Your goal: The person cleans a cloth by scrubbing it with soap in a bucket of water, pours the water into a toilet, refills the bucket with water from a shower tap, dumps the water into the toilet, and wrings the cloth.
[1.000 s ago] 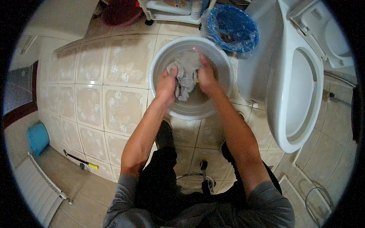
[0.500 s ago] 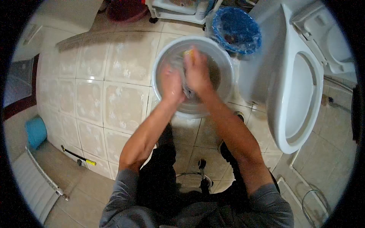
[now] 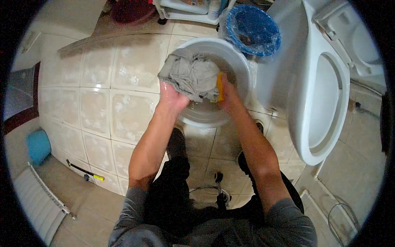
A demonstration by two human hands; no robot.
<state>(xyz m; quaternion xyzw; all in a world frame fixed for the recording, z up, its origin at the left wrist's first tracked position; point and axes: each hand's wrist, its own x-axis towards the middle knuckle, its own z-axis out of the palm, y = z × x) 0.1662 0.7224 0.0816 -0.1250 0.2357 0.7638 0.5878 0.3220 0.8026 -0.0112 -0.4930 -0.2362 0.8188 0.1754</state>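
A wet grey cloth [image 3: 189, 74] is spread and bunched between my two hands above a round white basin [image 3: 248, 82] of murky water. My left hand [image 3: 172, 98] is under the cloth's left side, its fingers mostly hidden beneath the fabric. At the cloth's right edge, my right hand [image 3: 228, 91] is closed on a yellow-orange item [image 3: 219, 87], perhaps a sponge or a bar, pressed against the fabric. The fingertips of my right hand are partly hidden.
A blue lined bin [image 3: 253, 31] stands behind the basin, with a toilet [image 3: 325, 107] to the right. A white shelf rack [image 3: 189, 16] and a dark red basin [image 3: 131, 12] are at the back. A black-and-yellow tool [image 3: 84, 171] lies at the lower left.
The cloth was crumpled low in the basin and rubbed between my hands; now it is raised and spread wider towards the left. My hands have moved apart, and more of the yellow-orange item shows.
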